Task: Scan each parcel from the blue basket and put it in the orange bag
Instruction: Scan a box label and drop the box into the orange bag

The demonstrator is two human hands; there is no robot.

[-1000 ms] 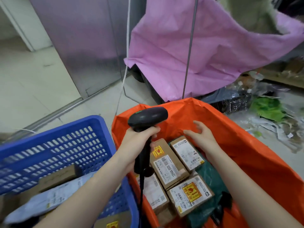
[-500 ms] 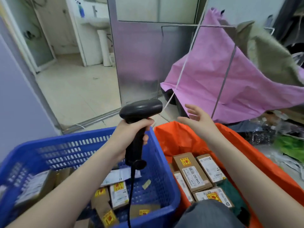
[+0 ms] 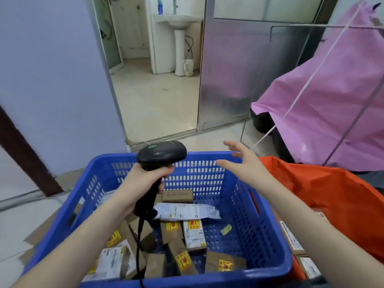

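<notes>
Head view: tiled floor (image 3: 158,104), open doorway (image 3: 153,65)

blue basket (image 3: 207,169) with a slotted grid pattern, brown cardboard parcels (image 3: 178,242) wearing yellow-and-red stickers, white label bag (image 3: 187,212), black scanner (image 3: 162,153) with a green dot, orange bag (image 3: 332,194), pink sheet (image 3: 332,104)

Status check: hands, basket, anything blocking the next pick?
Left hand grips scanner. Right hand open, empty, above blue basket. Parcels remain inside. Orange bag alongside. Nothing blocking.

Open blue basket (image 3: 239,196), parcels (image 3: 193,235) below
</notes>
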